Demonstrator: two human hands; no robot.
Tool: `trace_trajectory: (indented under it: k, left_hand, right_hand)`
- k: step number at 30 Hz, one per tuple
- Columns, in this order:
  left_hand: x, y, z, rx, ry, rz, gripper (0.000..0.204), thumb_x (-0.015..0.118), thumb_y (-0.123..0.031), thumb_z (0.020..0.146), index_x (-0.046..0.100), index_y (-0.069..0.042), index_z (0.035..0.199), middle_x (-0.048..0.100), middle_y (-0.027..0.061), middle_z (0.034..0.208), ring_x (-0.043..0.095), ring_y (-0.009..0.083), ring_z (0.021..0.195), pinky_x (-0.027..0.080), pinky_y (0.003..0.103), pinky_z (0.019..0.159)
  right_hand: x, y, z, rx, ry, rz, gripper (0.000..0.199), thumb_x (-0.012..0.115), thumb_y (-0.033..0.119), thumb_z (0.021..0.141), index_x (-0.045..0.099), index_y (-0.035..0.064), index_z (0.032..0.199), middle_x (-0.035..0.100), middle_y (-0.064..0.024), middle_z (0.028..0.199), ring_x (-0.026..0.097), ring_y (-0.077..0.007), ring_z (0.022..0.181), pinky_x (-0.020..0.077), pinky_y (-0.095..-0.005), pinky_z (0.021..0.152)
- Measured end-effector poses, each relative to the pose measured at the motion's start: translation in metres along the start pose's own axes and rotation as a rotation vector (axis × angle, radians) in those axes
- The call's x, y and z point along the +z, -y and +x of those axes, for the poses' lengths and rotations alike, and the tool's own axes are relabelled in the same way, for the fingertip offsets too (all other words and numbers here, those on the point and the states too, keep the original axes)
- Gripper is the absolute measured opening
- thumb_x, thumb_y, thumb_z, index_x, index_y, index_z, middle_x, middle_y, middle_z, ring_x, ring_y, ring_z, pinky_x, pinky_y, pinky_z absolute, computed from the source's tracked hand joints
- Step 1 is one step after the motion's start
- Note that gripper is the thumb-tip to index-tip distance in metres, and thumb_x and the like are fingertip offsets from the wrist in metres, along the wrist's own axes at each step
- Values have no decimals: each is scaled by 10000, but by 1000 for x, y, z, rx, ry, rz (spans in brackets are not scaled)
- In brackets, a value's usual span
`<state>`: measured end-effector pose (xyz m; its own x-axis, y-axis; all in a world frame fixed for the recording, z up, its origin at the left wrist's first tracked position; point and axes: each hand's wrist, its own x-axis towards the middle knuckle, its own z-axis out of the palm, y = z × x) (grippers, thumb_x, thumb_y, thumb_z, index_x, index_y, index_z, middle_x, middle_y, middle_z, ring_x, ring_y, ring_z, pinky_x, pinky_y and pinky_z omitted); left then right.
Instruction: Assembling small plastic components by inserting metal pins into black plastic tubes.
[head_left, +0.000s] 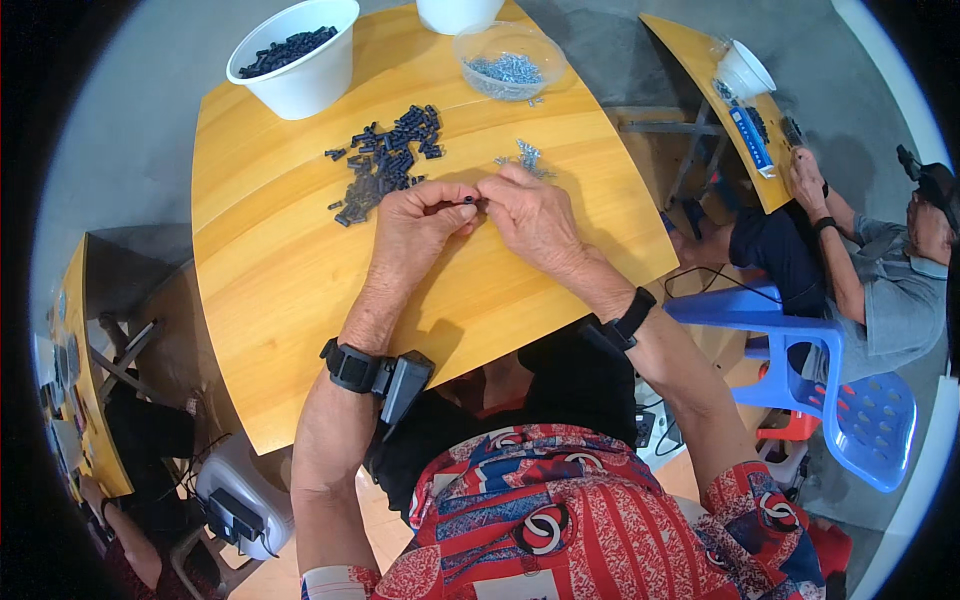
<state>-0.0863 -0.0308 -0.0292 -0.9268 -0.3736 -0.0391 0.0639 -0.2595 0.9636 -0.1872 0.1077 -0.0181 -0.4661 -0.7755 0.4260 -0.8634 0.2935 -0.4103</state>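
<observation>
Pinching a tiny black piece [468, 201] over the yellow desk [300, 300].
Held between left hand [420, 225] and right hand [535, 215], fingertips pressed together; probably light, hard, easy to drop. Best gripped by its sides.

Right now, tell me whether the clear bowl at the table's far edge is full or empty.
Partly filled: the clear bowl holds a shallow layer of small silvery screws across its bottom, well below the rim.

both hands [420, 222] [535, 215] meet, fingers [470, 200] pinched together
</observation>
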Motion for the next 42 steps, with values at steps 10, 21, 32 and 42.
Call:
trace_trajectory:
  k: [10,21,32,42]
  left_hand:
    - [-2,2,-1,-11,-10,31,125,639,48,817,672,11,931,668,45,813,617,85,722,513,202,641]
    - [-1,2,-4,-2,-19,77,116,648,23,819,675,-3,929,666,39,825,612,93,726,510,214,669]
    - [2,0,-5,60,20,244,130,685,-9,800,677,6,929,653,13,806,570,58,697,480,200,637]
    - [12,-1,-11,-41,72,130,123,679,-21,813,671,11,932,654,15,777,582,60,674,490,200,616]
  right_hand:
    - [-4,-2,-12,97,-116,168,80,572,63,823,539,48,894,591,-128,832,603,-338,734,483,-429,634]
    - [-8,-6,-18,250,-127,480,154,529,-8,854,602,11,988,639,-126,919,633,-236,790,498,-321,708]
    - [-18,-3,-18,467,-125,885,131,581,34,873,643,9,985,647,-27,800,525,-60,573,429,-196,523]
    - [-19,-9,-20,527,-102,957,107,663,90,837,690,43,930,642,8,741,542,-37,581,408,-167,510]
